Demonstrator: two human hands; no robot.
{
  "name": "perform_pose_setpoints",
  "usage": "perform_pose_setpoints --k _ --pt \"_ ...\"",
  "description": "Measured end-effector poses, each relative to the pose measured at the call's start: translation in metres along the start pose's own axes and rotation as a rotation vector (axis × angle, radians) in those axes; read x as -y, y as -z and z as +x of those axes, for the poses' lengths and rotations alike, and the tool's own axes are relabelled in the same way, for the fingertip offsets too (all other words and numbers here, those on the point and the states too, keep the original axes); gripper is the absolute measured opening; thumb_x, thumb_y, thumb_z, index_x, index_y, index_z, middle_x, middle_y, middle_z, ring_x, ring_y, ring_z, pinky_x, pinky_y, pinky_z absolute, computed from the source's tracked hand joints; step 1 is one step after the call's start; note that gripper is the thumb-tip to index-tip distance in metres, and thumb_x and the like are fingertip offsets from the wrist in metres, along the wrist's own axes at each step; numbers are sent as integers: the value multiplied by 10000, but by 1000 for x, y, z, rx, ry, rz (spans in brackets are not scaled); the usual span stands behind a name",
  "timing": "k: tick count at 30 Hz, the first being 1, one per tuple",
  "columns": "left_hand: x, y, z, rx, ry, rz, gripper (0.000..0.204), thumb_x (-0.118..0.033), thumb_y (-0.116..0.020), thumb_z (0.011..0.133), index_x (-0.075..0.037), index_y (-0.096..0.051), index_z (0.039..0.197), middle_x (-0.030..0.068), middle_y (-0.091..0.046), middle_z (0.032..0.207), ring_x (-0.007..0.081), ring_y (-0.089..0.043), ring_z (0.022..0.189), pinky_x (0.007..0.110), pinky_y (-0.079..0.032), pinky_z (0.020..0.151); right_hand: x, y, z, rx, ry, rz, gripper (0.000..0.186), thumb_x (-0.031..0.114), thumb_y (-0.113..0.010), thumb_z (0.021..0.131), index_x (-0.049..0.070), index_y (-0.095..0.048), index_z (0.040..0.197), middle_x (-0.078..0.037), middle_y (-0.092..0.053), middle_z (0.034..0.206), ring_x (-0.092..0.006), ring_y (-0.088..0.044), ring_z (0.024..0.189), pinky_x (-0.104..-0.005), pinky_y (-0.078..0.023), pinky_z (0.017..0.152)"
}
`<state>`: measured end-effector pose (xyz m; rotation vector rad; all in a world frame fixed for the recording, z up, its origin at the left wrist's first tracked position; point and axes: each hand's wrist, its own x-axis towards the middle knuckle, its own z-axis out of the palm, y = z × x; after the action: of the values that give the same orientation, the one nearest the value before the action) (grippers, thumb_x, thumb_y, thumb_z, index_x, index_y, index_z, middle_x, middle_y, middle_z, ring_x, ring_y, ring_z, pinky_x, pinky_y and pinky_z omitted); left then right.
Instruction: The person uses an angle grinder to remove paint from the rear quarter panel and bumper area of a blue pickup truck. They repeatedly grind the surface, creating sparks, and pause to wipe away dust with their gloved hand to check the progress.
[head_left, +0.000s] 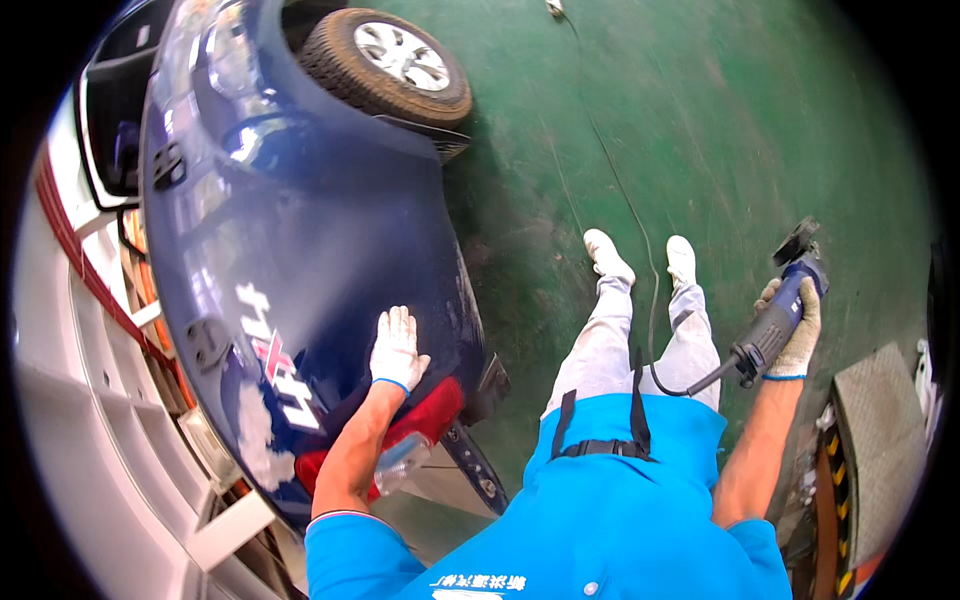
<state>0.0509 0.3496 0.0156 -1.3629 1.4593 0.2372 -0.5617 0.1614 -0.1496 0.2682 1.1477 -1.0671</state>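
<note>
My left hand (398, 350), in a white glove, lies flat with fingers stretched out on the dark blue body panel (350, 260) of a car, just above a red tail light (440, 400). A pale rough patch (262, 435) and white-and-red lettering mark the panel. My right hand (795, 335), also gloved, is wrapped round a blue and dark grey angle grinder (765, 330), held out to my right with its black head up. The grinder's cord runs across my legs and away over the floor.
The car's rear wheel (400, 60) is at the top. A green floor (700, 120) lies around my feet, with the cord (600, 140) on it. A metal plate (880, 430) with yellow-black striped edging is at the right. Pale structures with red trim (120, 400) stand at the far left.
</note>
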Motion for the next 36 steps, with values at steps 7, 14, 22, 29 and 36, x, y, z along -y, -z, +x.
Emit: perform_pose_setpoints --k 7,14,22,29,36 --pt "80 54 132 12 134 138 913 -569 -634 940 14 -422 1610 225 -334 1721 362 -243 1629 521 -99 1339 -11 41 3 -200 120 -54 549 426 -750 977 -48 -602 1212 -130 -701 1017 -247 -714 851 -363 -625 737" --pt "146 132 178 -127 382 315 851 -575 -548 1017 -43 -373 1658 157 -290 1758 317 -218 1644 530 -117 1330 -24 64 4 -208 50 36 529 407 -742 995 -35 -604 1251 -102 -714 1020 -214 -719 855 -338 -624 714" --pt "41 78 164 -83 75 145 893 -539 -654 933 42 -450 1579 253 -382 1686 401 -309 1586 575 -161 1307 -32 44 2 -143 -4 151 510 391 -723 1011 -21 -601 1286 -97 -722 1010 -202 -741 830 -342 -657 677" --pt "53 69 166 -52 -75 59 783 -510 -664 956 -15 -522 1545 202 -461 1649 356 -375 1562 540 -248 1288 -32 48 10 -174 29 165 503 408 -719 1011 0 -609 1285 -80 -727 1017 -187 -748 837 -339 -663 659" --pt "73 87 213 -94 -25 253 758 -510 -658 959 -24 -544 1530 189 -498 1618 342 -423 1517 553 -257 1276 -34 51 19 -267 59 75 509 412 -705 1022 4 -618 1315 -64 -729 1024 -163 -727 840 -304 -625 685"
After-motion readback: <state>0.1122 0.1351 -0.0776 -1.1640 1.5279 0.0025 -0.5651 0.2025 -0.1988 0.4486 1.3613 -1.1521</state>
